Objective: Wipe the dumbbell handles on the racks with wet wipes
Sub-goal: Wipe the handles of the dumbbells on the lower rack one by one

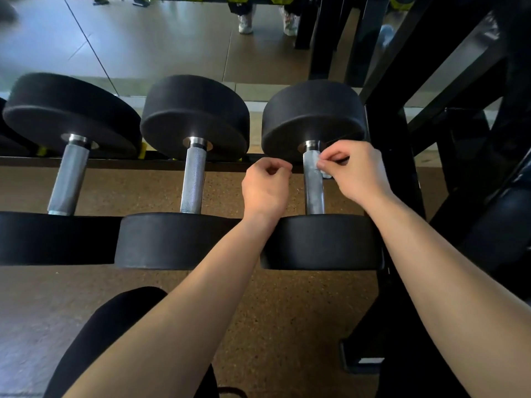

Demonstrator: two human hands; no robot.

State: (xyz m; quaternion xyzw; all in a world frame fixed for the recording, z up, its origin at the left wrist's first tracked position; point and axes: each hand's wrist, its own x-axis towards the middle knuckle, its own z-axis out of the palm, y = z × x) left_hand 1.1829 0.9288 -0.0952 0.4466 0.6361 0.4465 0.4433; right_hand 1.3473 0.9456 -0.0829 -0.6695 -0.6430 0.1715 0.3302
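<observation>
We pinched the wet wipe (321, 165) between the thumb and curled fingers of our right hand (356, 170) and held it against the far end of the steel handle (313, 193) of the rightmost dumbbell (313, 116), just below its far rubber head. Our left hand (265, 188) hovered just left of the same handle, fingers curled into the palm with nothing visible in them. The dumbbell lay across the black rack (393, 168) beside its upright post, with the middle dumbbell (195, 116) and the left dumbbell (71, 110) in the same row.
</observation>
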